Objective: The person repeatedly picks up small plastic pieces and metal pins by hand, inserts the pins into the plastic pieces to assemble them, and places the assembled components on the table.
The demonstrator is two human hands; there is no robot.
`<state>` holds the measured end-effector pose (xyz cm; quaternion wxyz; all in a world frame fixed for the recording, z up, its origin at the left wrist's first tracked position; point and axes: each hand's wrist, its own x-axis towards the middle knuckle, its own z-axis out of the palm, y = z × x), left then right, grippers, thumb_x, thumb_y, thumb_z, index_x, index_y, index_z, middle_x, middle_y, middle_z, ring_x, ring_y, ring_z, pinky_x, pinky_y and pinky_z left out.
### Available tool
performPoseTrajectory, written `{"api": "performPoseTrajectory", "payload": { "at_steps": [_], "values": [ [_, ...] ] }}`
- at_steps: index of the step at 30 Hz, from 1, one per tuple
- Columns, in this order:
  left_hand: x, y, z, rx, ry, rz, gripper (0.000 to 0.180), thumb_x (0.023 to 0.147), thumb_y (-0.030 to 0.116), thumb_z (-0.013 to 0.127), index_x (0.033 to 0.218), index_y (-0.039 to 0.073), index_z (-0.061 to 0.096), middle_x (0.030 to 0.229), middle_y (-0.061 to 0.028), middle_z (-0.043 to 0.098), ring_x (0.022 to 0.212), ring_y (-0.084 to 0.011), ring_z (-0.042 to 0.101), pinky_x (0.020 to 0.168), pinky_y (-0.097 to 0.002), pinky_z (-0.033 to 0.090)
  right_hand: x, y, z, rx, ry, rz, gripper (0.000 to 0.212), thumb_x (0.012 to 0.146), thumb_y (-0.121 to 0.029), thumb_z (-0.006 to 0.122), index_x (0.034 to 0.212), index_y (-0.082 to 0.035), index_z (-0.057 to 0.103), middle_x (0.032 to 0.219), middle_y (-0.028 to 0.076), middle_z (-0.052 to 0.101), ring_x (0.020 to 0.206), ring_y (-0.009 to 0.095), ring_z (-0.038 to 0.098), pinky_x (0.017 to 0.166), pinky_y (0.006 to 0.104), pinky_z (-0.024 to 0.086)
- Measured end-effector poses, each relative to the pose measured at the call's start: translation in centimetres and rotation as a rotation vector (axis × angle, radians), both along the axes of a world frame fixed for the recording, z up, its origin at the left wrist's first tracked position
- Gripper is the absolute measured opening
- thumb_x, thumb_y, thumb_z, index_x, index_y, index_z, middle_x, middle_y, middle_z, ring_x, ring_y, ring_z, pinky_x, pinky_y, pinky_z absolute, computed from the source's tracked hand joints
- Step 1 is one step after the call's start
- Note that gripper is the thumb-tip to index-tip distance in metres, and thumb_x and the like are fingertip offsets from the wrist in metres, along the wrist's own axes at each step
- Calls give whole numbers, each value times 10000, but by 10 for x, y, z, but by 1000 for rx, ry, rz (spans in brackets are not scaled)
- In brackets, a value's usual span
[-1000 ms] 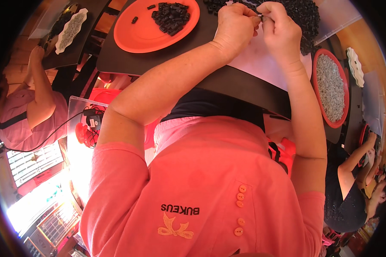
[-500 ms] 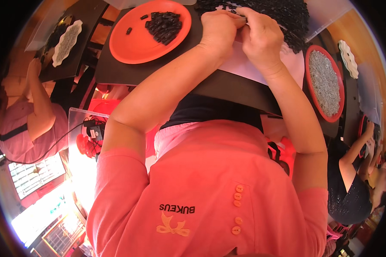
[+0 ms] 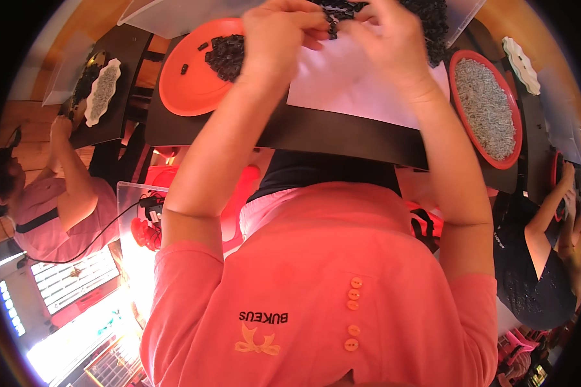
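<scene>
At the top edge, my left hand (image 3: 279,37) has its fingers bent inward toward the right. Small black pieces (image 3: 334,24) show beside its fingertips; whatever it grips is not clear. To its right, my right hand (image 3: 394,46) is smeared by motion, with its upper part near the picture's edge. Both hands are above a white sheet (image 3: 361,84), by a heap of small black parts (image 3: 432,19). Left of my left wrist, an orange-red plate (image 3: 184,91) bears a smaller pile of black parts (image 3: 223,58), two lying apart, partly covered by my arm.
A red oval tray (image 3: 516,138) of small silvery metal pieces (image 3: 484,106) stands right on the dark table (image 3: 342,137). Clear plastic bins (image 3: 174,18) rise behind. A white scalloped dish (image 3: 521,66) lies farther right. Other people (image 3: 77,200) work at tables on both sides.
My hands, pressed together earlier, are now apart, the left one farther left and partly over the plate. The whole view has shifted slightly.
</scene>
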<state>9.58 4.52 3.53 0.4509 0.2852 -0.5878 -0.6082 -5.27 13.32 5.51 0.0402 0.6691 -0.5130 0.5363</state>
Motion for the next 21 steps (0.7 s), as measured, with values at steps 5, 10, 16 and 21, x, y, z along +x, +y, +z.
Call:
{"api": "performPoseTrajectory", "payload": {
  "at_steps": [5, 10, 16, 21],
  "values": [
    [52, -24, 11, -298, -398, 242, 70, 778, 33, 687, 839, -3, 693, 752, -91, 685, 643, -197, 651, 563, -309, 521, -48, 18, 19, 99, -345, 27, 141, 825, 39, 665, 961, 1, 654, 811, 31, 669, 725, 73, 609, 651, 211, 501],
    [45, -16, -5, -1139, -654, 355, 73, 733, 84, 730, 796, 77, 694, 790, -96, 643, 713, -285, 628, 640, -377, 511, -65, 31, 10, 122, -457, 118, 122, 827, 59, 651, 937, 5, 658, 761, 31, 662, 666, 68, 598, 622, 204, 488],
    [-21, 52, -39, -1126, -666, 16, 234, 749, 192, 790, 817, 30, 636, 792, -110, 612, 741, -272, 631, 645, -368, 517, -54, 36, 1, 402, -680, 76, 77, 846, 62, 620, 895, 14, 655, 757, 47, 670, 647, 85, 613, 587, 212, 484],
    [-33, 42, -51, -1233, -807, 76, 180, 778, 153, 752, 806, 20, 635, 781, -116, 617, 739, -260, 638, 644, -364, 513, -64, 34, -14, 433, -624, 156, 63, 842, 53, 628, 882, 14, 657, 781, 79, 692, 670, 126, 653, 584, 237, 498]
  ]
}}
